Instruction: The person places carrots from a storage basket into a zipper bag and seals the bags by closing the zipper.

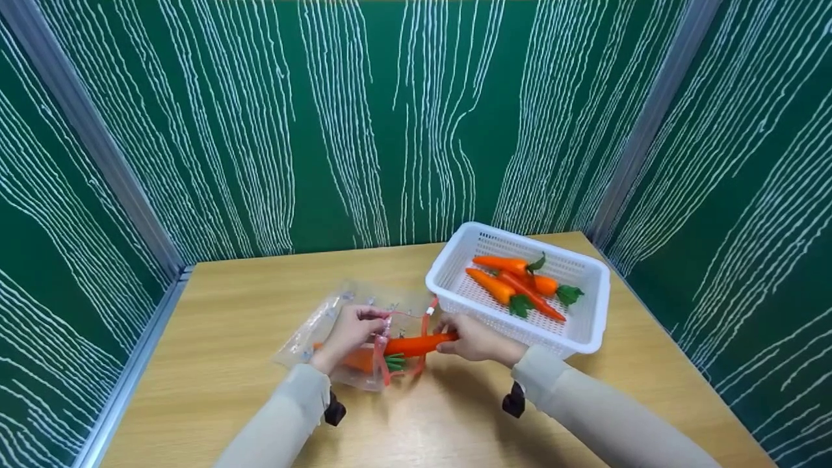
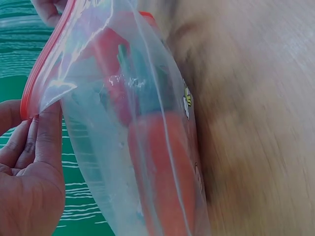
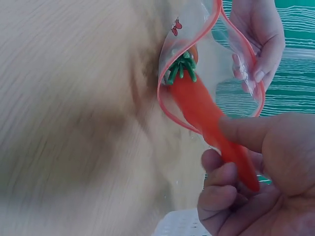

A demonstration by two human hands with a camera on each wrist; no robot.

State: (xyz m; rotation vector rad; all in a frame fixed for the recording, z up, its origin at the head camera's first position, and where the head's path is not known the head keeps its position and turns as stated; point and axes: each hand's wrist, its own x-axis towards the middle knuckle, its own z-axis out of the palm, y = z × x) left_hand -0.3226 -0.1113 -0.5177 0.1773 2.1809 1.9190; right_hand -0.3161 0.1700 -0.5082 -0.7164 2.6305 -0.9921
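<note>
Held carrot: thick end inside the bag's mouth, tapered tip outside; smooth red-orange skin. I judge it light and firm, slippery rather than fragile.
Right hand: thumb and curled fingers grip the carrot near its tip. Good place, I'd say; it leaves the thick end clear of the fingers.
Bag: clear, limp film with a red zip edge. I expect it to sag and cling; best held by that edge.
Left hand: pinches the bag at the zip edge.
Bagged carrot: lies inside the film. Green stems sit at the mouth; I can't tell which carrot bears them.
White basket: beside the right hand, more carrots in it.
</note>
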